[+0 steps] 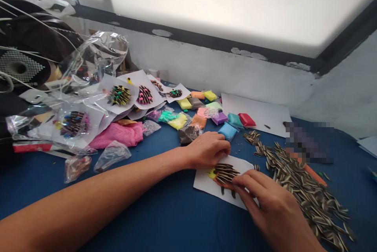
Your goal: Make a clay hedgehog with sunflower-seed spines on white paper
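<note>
A small hedgehog figure [226, 173] lies on a white paper sheet [206, 183]. It has a yellow clay face, an orange clay body, dark feet and sunflower seeds as spines. My left hand [208, 150] rests at the paper's far edge, fingers curled in; what they hold, if anything, is hidden. At the figure's right side, my right hand [266, 195] pinches a sunflower seed between thumb and fingers, mostly covered by the fingertips. Close by on the right spreads a pile of striped sunflower seeds [312, 201].
Packets of coloured clay, including a blue one [227, 131] and a red one [246, 120], sit beyond my hands. Finished seed hedgehogs [120, 95] on paper, a pink cloth [118, 135] and plastic bags [112, 156] crowd the left. Another white sheet [256, 110] lies by the wall.
</note>
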`<state>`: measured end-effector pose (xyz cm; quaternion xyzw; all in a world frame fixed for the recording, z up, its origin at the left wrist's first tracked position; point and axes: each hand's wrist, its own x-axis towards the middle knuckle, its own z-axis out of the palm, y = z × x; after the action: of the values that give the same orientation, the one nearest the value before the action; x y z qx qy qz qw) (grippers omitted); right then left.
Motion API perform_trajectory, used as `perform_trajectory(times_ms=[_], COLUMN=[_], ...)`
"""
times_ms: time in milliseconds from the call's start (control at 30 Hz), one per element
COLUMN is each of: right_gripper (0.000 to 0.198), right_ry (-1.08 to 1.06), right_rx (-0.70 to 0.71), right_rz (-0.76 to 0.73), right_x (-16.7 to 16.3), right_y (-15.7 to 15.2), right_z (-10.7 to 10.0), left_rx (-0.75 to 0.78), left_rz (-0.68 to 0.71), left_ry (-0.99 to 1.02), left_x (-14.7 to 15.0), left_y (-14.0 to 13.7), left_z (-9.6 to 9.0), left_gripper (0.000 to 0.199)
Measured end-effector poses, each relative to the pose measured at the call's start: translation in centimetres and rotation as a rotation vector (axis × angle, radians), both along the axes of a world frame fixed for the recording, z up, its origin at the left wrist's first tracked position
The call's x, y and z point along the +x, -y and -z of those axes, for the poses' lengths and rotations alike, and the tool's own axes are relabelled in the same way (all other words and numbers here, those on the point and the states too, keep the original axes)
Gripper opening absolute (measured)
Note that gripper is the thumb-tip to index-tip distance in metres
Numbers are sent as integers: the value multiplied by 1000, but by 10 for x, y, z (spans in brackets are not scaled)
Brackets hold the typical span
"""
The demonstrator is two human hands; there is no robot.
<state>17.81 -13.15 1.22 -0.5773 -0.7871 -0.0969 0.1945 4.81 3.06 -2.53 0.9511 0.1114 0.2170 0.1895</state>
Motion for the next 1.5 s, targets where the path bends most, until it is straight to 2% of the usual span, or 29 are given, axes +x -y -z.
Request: perform_trajectory(times_ms=[300, 500, 667, 767, 833, 967, 1167, 1400, 1500], right_gripper=[32, 19, 22, 30, 38, 37, 31, 28, 27], right_ry=[37, 46, 17, 106, 154, 143, 127, 49, -155], right_rx=[-52, -43, -21, 43, 66, 11, -58, -77, -168], right_rz=[74, 52, 239, 387, 432, 392, 355, 370, 400], right_x=[0, 0, 24, 53, 71, 88, 87, 80, 71], right_y=[1, 4, 5, 0, -5, -17, -27, -21, -12], right_z=[8, 0, -13, -12, -7, 6, 16, 4, -6], left_rx=[-6, -7, -7, -13, -12, -4, -2, -11, -11], left_rz=[-2, 7, -5, -3, 0, 2, -1, 9, 9], left_ry=[-19, -18, -17, -19, -19, -16, -8, -12, -5], left_x=[0, -1, -1, -2, -2, -2, -1, -1, -1], left_y=[0, 0, 1, 2, 2, 2, 1, 1, 1], left_z=[-2, -3, -4, -5, -6, -5, -4, -4, -3], left_gripper=[13, 13, 13, 13, 13, 13, 14, 13, 13])
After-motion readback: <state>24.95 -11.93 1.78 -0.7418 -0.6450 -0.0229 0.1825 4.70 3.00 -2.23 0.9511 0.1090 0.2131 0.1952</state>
